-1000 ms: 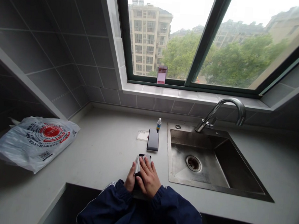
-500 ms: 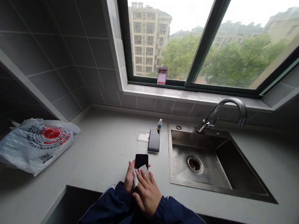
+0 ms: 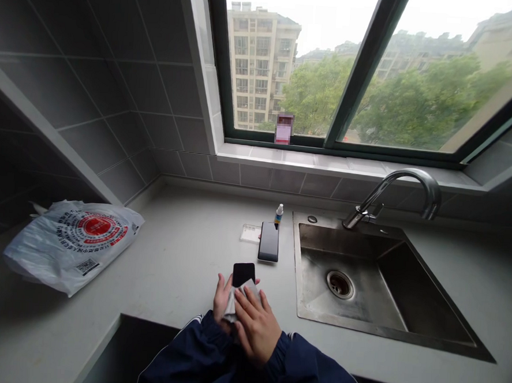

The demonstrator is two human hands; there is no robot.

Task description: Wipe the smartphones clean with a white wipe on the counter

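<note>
phone (image 3: 243, 273) in left hand (image 3: 222, 297), cloth (image 3: 237, 297) over it

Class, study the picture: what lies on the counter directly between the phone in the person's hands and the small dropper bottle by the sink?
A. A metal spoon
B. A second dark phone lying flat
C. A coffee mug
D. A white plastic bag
B. A second dark phone lies flat on the counter, beyond the held phone and just in front of the small dropper bottle.

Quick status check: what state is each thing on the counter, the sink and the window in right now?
phone: screen dark, held in left hand
cloth: pressed on phone by right hand
second phone: flat, screen dark
small bottle: upright, capped
faucet: no water running
sink: empty
plastic bag: lying on counter
window: closed
</note>
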